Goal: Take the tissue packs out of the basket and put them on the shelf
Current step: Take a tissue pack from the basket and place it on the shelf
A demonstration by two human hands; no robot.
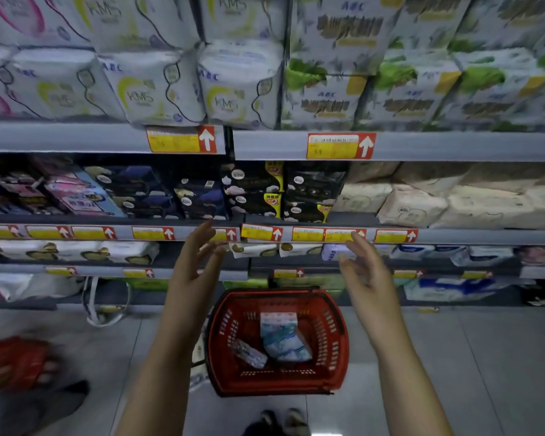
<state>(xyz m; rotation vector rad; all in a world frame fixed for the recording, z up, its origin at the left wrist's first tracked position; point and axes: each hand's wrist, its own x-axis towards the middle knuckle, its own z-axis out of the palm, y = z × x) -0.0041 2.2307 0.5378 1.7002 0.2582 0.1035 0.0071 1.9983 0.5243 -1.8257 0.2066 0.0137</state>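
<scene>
**A:** Where are the tissue packs?

**B:** The two I can see lie inside the red basket (340, 328), which sits on the floor. The larger pack (283, 341), blue and white, leans near the basket's middle. The smaller pack (249, 354) lies just beside it, toward the basket's left wall.

**A:** And the hands?

**B:** The left hand (195, 259) and the right hand (362, 265) hover well above the basket, level with the shelf (453, 237) behind it. Their fingers are straight and spread, with the palms turned roughly toward each other. Neither has hold of anything.

**A:** Why held like that?

**B:** My guess is that facing palms suit a soft pack, which is easiest to take from both sides. The basket sits straight below, between the forearms and just ahead of the shoes (280, 421). That is probably so both hands stay free and the reach down is short.

**A:** So what's left to do?

**B:** Two packs lie in the basket, so the job isn't finished. The next step looks like a reach down, likely for the larger pack first. It stands higher and partly leans over its neighbour.
</scene>
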